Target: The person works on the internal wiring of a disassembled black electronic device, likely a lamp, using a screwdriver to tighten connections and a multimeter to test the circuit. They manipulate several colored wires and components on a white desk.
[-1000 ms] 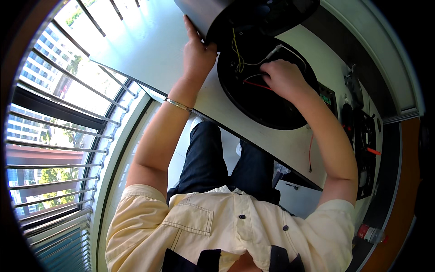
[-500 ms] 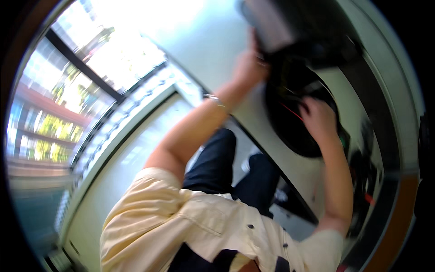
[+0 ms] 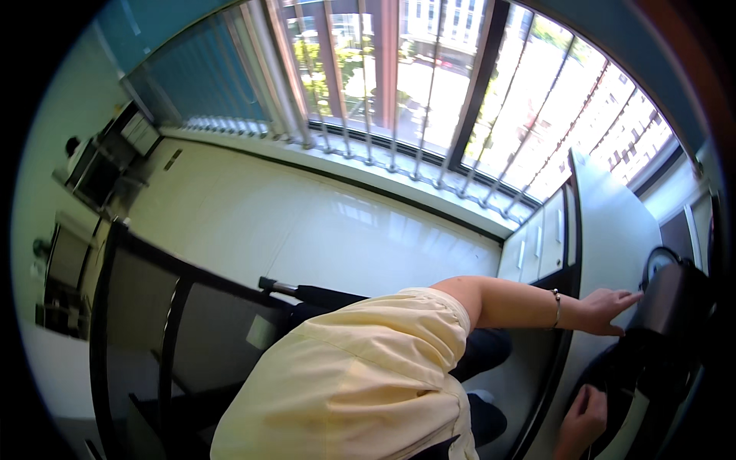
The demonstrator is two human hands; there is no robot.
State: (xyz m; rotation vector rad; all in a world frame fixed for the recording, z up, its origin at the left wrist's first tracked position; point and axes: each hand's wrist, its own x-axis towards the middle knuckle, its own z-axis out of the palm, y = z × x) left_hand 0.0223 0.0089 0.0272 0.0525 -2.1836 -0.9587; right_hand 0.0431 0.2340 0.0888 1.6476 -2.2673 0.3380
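Note:
My left hand [image 3: 607, 310] reaches right over the desk, fingers stretched out, beside a dark, rounded, glossy housing [image 3: 665, 307]. Its fingertips are at the housing's near edge; whether they press on it I cannot tell. Lower down, my right hand [image 3: 586, 415] has its fingers curled together over a black part [image 3: 613, 376] below the housing. Whatever those fingers may hold is hidden. The black housing's exact kind does not show.
The pale desk top [image 3: 609, 207] runs along the right, with white drawers [image 3: 537, 238] at its far end. A black-framed chair [image 3: 184, 276] stands at left on the pale floor [image 3: 307, 222]. Barred windows [image 3: 429, 84] line the back. A person [image 3: 75, 153] is far left.
The view has swung left, so window, floor and chair now fill it and the desk lies at the right edge. The right hand's fingers stay curled; the left hand remains by the housing.

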